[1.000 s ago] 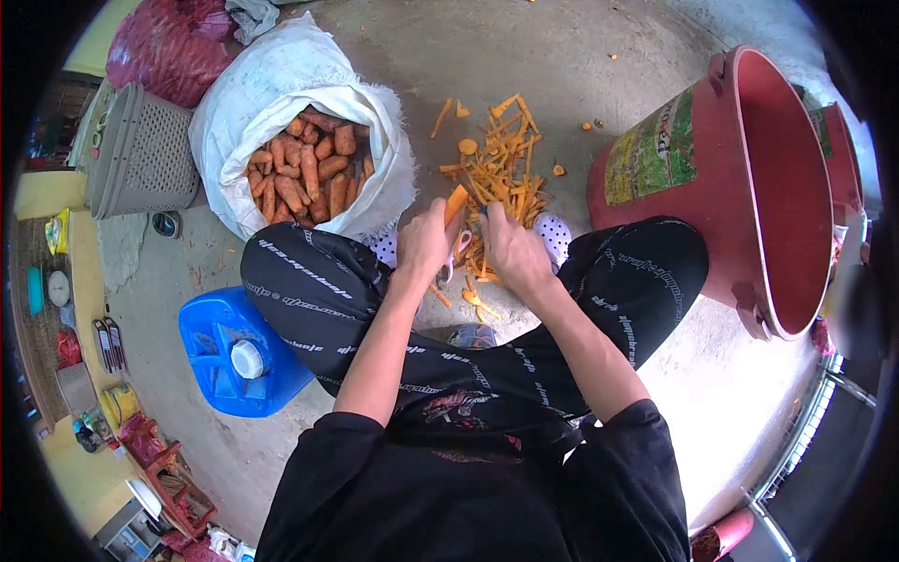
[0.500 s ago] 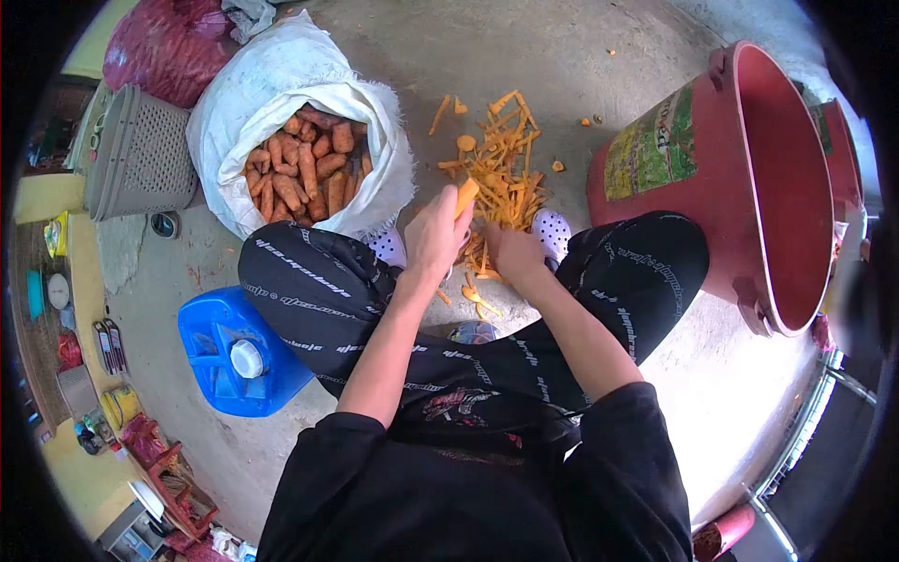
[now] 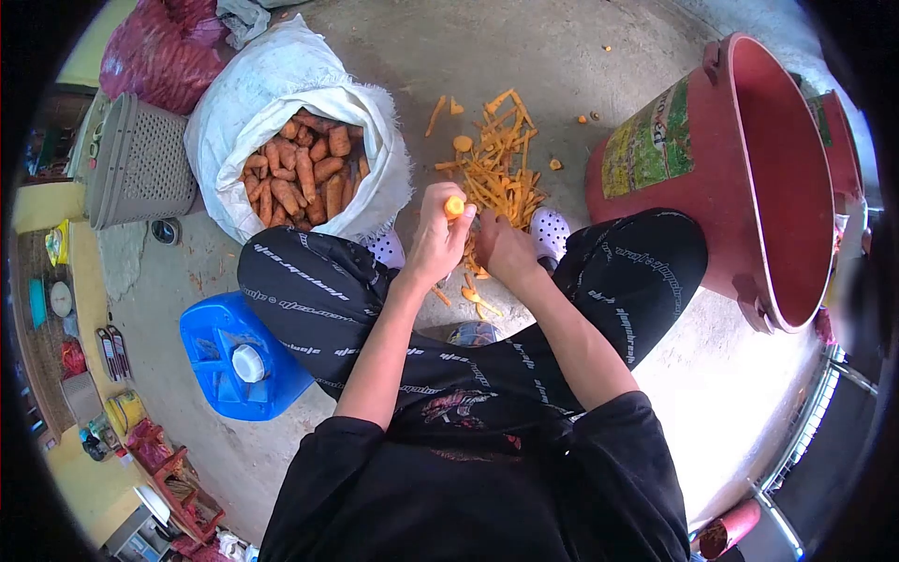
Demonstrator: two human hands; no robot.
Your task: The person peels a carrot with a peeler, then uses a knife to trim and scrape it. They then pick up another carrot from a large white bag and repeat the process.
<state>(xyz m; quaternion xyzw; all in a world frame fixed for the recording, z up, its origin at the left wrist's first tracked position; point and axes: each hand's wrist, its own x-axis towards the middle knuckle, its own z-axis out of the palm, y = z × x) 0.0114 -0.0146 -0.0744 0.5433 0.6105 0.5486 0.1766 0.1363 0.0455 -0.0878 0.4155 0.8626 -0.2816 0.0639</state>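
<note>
My left hand (image 3: 436,237) grips a carrot (image 3: 454,205) that points up at the camera, so only its cut end shows. My right hand (image 3: 504,247) is closed right beside it, just below the carrot; whatever it holds is hidden by the fingers. Both hands hover over a heap of orange carrot peelings (image 3: 496,169) on the concrete floor between my knees. A white sack (image 3: 281,84) full of unpeeled carrots (image 3: 300,178) stands open to the left of my hands.
A big red bucket (image 3: 749,178) stands at the right. At my left knee lies a blue jerrycan (image 3: 234,356), and a grey perforated basket (image 3: 140,159) and a dark red bag (image 3: 159,47) sit beyond the sack. My white clogs (image 3: 551,228) rest near the peelings.
The carrot in my left hand has tipped from slanting to end-on toward the camera. My right hand slid down and back along it, staying close.
</note>
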